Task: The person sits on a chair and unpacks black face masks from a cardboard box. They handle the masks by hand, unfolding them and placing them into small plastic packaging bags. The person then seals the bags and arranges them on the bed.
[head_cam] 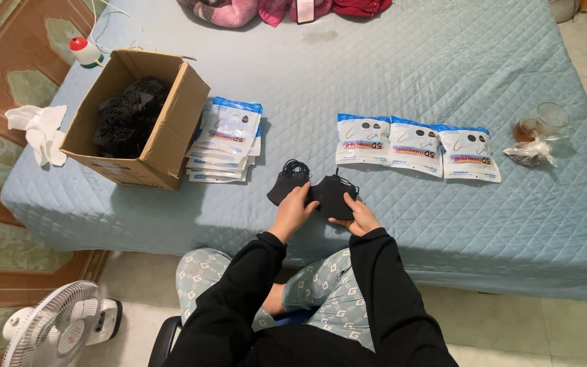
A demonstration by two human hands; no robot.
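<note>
Masks (pixel 312 192) black, on bed (pixel 402 88), your left hand (pixel 293 212) and right hand (pixel 356 216) fingers closed on them, box (pixel 137 122) at left.

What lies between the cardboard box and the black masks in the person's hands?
A stack of white-and-blue packets lies against the cardboard box; then bare quilt before the black masks, in the head view.

Box (pixel 145 146) left, pouch stack (pixel 224 139) beside, 3 pouches (pixel 417 146) right.
</note>
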